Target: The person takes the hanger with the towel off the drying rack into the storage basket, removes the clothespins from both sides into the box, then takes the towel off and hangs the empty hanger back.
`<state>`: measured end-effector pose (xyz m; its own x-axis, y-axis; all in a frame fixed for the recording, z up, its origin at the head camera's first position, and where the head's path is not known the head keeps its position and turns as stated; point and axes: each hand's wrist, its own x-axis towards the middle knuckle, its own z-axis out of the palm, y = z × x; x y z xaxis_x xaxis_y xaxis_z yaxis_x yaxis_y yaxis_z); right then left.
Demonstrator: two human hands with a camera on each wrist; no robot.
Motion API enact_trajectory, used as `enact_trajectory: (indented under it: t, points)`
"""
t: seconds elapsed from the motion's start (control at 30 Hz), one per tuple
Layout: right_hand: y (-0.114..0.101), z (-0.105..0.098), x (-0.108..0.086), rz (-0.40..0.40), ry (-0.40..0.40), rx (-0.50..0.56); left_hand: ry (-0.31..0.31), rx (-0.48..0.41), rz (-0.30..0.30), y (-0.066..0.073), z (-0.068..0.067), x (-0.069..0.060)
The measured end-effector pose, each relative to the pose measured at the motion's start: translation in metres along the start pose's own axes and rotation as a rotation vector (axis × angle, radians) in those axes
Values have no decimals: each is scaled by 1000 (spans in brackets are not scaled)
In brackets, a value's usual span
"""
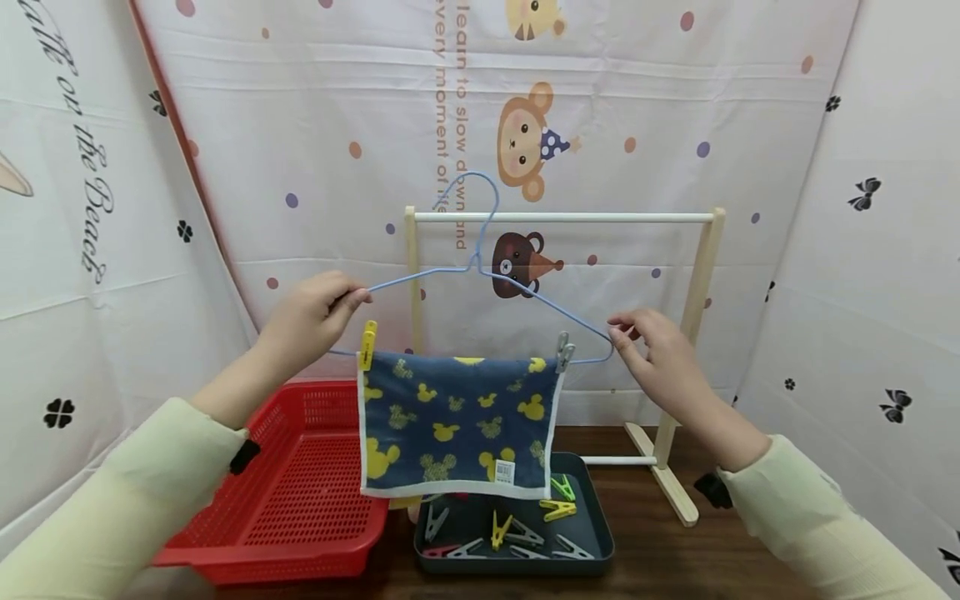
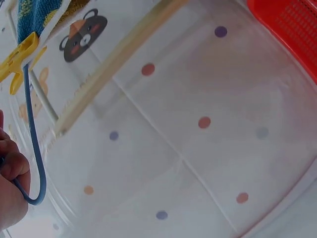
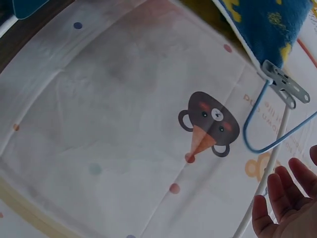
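A blue wire hanger (image 1: 551,305) is held up in front of me. My left hand (image 1: 311,317) pinches its left slope; the left wrist view shows fingers around the blue wire (image 2: 33,116). By the hanger's right corner is my right hand (image 1: 652,354), its fingers loosely bent; in the right wrist view they are apart from the wire (image 3: 252,144). A navy towel (image 1: 453,425) with yellow mouse-head patterns and white edging hangs from the lower bar. A yellow clothespin (image 1: 367,346) clips its left corner, a grey clothespin (image 1: 564,353) its right.
Behind the hanger stands a wooden rack with a white rail (image 1: 600,217). A red basket (image 1: 300,558) sits at left. Below the towel, a dark tray (image 1: 517,567) holds several loose clothespins. Printed cloth hangs around the brown table (image 1: 675,562).
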<state>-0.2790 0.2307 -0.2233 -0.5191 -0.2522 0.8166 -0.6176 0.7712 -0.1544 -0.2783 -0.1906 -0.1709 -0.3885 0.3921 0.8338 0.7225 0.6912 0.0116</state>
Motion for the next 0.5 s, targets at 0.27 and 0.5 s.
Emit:
enact_trajectory:
  t: [0.27,0.5]
  points:
    - [6,1,-10,43,-32,-6,72,74,-1,-11,-20,-10]
    - [9,2,-16,63,-50,-10,139,133,25,-21,-39,-20]
